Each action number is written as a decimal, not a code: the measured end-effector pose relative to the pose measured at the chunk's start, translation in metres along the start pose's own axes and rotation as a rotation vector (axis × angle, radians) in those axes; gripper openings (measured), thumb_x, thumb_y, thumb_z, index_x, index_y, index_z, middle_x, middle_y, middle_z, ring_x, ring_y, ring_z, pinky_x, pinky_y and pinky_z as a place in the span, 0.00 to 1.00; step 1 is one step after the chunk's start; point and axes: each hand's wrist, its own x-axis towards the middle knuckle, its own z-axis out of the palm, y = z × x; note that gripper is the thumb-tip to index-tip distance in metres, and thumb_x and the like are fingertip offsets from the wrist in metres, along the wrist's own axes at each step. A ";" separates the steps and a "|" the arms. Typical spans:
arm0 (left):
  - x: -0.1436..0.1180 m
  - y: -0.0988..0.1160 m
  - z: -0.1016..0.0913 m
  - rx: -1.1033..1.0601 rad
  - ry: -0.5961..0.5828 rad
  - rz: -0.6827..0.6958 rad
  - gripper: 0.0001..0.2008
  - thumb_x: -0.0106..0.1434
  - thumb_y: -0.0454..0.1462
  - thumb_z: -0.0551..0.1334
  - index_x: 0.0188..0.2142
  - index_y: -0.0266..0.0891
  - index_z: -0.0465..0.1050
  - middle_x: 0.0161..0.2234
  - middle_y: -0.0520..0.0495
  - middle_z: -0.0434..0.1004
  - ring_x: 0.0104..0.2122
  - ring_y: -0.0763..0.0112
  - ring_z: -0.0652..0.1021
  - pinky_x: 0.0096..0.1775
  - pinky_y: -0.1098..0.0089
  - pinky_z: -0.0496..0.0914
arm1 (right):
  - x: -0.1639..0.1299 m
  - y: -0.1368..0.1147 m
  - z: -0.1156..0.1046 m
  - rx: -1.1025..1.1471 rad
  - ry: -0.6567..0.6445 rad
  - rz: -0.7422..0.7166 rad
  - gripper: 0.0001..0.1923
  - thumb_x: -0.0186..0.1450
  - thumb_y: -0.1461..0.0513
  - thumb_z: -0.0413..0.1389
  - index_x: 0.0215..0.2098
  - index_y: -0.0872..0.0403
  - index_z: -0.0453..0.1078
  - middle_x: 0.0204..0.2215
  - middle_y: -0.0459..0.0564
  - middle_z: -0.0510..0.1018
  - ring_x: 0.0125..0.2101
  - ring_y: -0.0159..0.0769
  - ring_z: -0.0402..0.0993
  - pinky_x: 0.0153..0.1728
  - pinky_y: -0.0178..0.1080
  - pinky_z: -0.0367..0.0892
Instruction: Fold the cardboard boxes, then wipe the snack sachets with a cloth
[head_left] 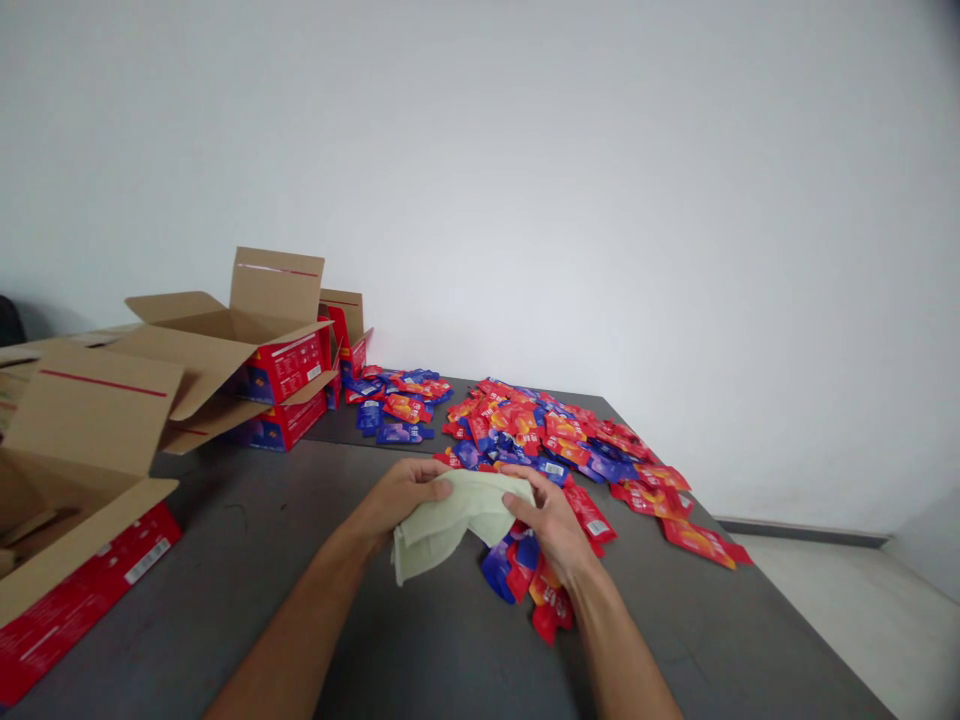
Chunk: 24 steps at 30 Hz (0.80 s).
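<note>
Both hands meet over the near middle of the grey tabletop (300,560), clamped on a pale green cloth bag (450,520) that they hold between them just above the surface. The left hand (401,495) pinches the bag's upper left edge with thumb over fingers, while the right hand (544,520) grips its right end, fingers curled over the top edge. Under the right hand a small cluster of red and blue sachets (529,580) lies on the tabletop. Farther back a wide scatter of the same sachets (555,435) spreads toward the right edge, and a smaller heap (397,400) sits near the wall. To the left stand open cardboard boxes with red printed sides (255,350), flaps raised, and another open box (75,500) lies at the near left corner.
</note>
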 end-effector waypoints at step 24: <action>0.014 -0.037 0.051 0.230 -0.082 0.238 0.26 0.52 0.40 0.70 0.49 0.39 0.67 0.48 0.42 0.75 0.46 0.62 0.76 0.45 0.66 0.70 | 0.001 0.003 0.014 0.072 0.144 -0.063 0.20 0.60 0.49 0.62 0.45 0.52 0.74 0.34 0.50 0.81 0.30 0.38 0.75 0.30 0.37 0.67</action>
